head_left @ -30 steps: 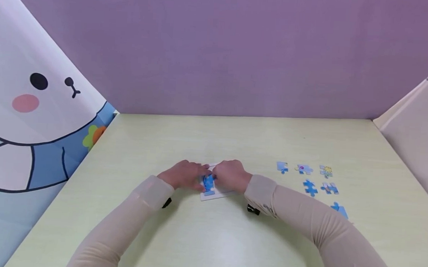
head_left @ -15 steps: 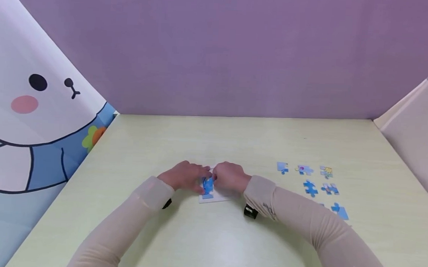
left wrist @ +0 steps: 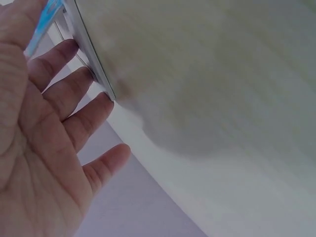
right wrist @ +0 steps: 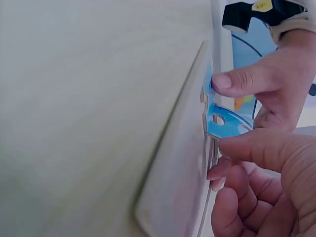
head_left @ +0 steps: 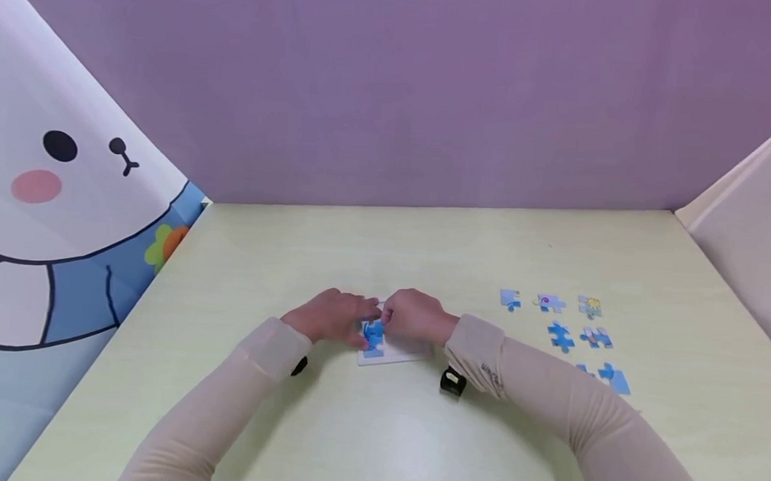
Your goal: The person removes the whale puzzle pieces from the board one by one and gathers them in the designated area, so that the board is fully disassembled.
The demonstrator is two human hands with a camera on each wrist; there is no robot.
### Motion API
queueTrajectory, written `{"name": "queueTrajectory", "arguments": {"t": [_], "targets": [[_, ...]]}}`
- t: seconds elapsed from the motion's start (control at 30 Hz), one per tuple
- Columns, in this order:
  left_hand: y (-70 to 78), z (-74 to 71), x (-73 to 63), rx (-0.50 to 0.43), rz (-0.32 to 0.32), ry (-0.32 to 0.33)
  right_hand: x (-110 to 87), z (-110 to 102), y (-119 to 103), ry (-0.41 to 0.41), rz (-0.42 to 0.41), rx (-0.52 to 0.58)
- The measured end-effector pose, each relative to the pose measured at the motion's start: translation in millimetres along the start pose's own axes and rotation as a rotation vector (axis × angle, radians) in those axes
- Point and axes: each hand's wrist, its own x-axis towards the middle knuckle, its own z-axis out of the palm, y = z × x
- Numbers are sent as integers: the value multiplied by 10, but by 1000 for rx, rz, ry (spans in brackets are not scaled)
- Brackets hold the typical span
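Note:
A white-bordered puzzle board [head_left: 398, 354] lies mid-table under both hands, blue puzzle pieces [head_left: 372, 347] along its left side. My right hand [head_left: 417, 316] is over the board's far part. In the right wrist view its thumb and index finger pinch a blue puzzle piece [right wrist: 228, 123], which stands tilted up from the board. My left hand [head_left: 330, 317] rests at the board's left end. Its thumb [right wrist: 237, 83] presses a blue area there, and in the left wrist view its lightly bent fingers [left wrist: 74, 94] touch the board's edge [left wrist: 94, 52]. The right palm hides much of the board.
Loose puzzle pieces lie in rows to the right, among them a blue one [head_left: 560, 336], one with a yellow pattern [head_left: 591, 305] and a blue one [head_left: 614, 378] beside the right sleeve [head_left: 547, 377]. A purple backdrop [head_left: 430, 99] rises behind the table [head_left: 295, 244].
Both hands stay almost in place. The board has shifted slightly left, and the blue shape between the hands shows at a changed angle. The loose pieces keep their arrangement.

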Motion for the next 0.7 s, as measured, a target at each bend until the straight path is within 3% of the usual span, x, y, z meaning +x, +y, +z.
{"name": "queueTrajectory", "arguments": {"t": [0.2, 0.7], "targets": [[-20, 27, 18, 30, 21, 10, -71, 39, 30, -2, -25, 60], [-11, 11, 13, 23, 19, 12, -130, 56, 14, 45, -62, 20]]}}
